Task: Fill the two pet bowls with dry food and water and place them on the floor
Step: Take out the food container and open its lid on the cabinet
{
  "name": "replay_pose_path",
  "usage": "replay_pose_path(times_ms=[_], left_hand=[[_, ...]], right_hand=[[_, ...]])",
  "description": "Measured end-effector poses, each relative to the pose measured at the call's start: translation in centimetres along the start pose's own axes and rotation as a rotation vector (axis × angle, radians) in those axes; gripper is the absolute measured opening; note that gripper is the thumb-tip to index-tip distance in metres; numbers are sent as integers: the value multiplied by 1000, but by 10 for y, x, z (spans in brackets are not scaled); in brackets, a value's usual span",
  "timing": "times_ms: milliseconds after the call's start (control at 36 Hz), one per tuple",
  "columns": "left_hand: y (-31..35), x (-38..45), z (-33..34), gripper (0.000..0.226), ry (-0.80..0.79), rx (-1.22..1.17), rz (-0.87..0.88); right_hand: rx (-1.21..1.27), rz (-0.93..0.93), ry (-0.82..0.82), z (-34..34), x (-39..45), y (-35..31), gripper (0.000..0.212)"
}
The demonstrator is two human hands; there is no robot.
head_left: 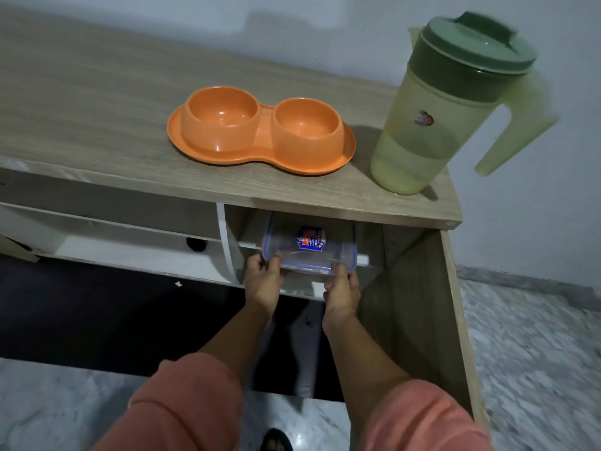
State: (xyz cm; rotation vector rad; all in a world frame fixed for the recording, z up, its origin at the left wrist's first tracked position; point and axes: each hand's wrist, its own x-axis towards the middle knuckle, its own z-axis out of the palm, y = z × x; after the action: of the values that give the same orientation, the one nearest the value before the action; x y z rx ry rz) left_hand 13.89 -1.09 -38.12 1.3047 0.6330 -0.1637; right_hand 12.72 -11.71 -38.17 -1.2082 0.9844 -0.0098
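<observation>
Both hands, left [261, 286] and right [340, 296], closed on near edge of box [309, 252], on shelf under counter [97, 125]. Bowls [260, 130] above box, empty, left of jug [439, 115]. Box long axis crosswise between hands.

No text fully legible. Clear container [309, 252] under the tabletop [130, 151] carries a blue/red label, lettering too blurred to read. Pitcher [432, 125] on the tabletop: small logo, no readable words.
</observation>
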Motion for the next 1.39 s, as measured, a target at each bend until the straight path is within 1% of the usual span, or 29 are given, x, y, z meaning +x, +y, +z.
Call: replay_pose_path(times_ms=[28,83,111,167,222,306,445,556,639,667,778,834,917,1000,1111,1167,1223,1278,1361,1389], left_hand=[[-1,-6,-4,15,-12,-25,-6],[-1,-20,-14,24,-24,-67,-12],[-1,-27,-19,28,-28,-86,-14],[0,-42,-31,32,-42,-95,-11],[1,-56,-41,31,-56,-85,-1],[7,-86,-65,24,-57,-75,-5],[32,-136,-100,20,-18,-70,-1],[69,-167,-124,21,-12,-56,27],[110,-193,-143,24,-12,-48,70],[123,-198,-147,24,-13,-43,91],[171,-215,-153,21,-25,-57,162],[196,-220,-153,26,-19,-73,185],[227,-222,-149,39,-20,-75,221],[253,-216,-143,40,-43,-46,265],[282,-194,-124,40,-54,22,315],[297,-175,-110,40,-10,172,372],[312,-155,-96,34,28,254,423],[323,-132,-80,31,31,289,427],[338,-97,-57,33,50,279,412],[343,-85,-50,34,56,267,408]], right_hand=[[17,7,3,-2,-8,3,55],[57,16,-1,-7,-27,9,63],[75,17,-2,-10,-36,13,63],[87,6,13,-15,-56,20,54],[102,-11,29,-20,-74,28,46],[105,-23,43,-28,-116,34,46],[84,-53,51,-33,-187,28,43],[101,-82,12,-25,-234,16,42],[140,-107,-17,-15,-274,-4,33],[156,-111,-28,-10,-286,-11,33],[176,-140,-58,9,-313,-41,46],[163,-183,-72,17,-324,-60,44],[157,-233,-113,30,-334,-90,47],[159,-274,-117,43,-335,-120,53],[153,-341,-123,61,-320,-158,48],[134,-374,-107,72,-304,-179,46],[127,-414,-80,85,-285,-200,47],[108,-422,-80,99,-262,-218,48],[83,-397,-125,118,-229,-244,33],[68,-393,-133,123,-220,-252,33]])
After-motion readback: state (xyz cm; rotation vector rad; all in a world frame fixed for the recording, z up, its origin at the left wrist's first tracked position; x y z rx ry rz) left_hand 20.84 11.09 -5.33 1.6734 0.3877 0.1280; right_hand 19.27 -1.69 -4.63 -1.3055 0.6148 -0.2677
